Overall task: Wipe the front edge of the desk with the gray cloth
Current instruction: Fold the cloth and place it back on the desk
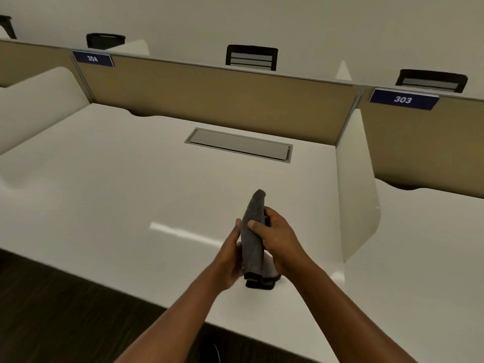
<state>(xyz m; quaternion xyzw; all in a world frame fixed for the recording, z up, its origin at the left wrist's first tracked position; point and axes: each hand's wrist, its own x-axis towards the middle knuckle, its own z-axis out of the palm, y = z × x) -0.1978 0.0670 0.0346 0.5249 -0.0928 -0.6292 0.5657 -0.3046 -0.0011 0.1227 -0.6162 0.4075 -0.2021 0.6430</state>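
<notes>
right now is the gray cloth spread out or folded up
Folded up. The gray cloth is a narrow, thick bundle standing on end between the left hand and right hand, its lower end on the desk.

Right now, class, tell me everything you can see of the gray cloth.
The gray cloth is dark and looks soft and fuzzy, folded into a long narrow bundle. It stands nearly upright above the white desk, its rounded tip pointing up. The left hand presses one side, the right hand grips the other. A darker band shows at its lower end.
</notes>
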